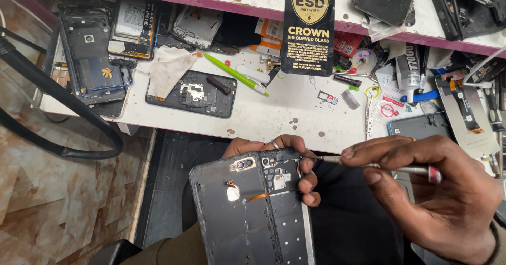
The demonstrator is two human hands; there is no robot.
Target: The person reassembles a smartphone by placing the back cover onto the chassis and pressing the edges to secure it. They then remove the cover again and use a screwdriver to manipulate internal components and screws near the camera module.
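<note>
**Screwdriver tip on an opened phone, held below the bench edge**

I see my right hand [437,196] pinching a slim screwdriver [379,166] between thumb and fingers, the shaft lying nearly level and its tip touching the upper right corner of the opened phone [253,207]. My left hand [287,162] is closed around that phone from behind, fingers wrapped over its top and right edge, a ring on one finger. The phone faces up with its back removed, camera module near the top, a thin orange flex strip across the middle. Just above the phone runs the white workbench [274,112]. Further up from the phone lies another stripped phone body [192,93] with a crumpled cloth [168,67] touching its left end, and a green pen [234,74] beside it.
</note>
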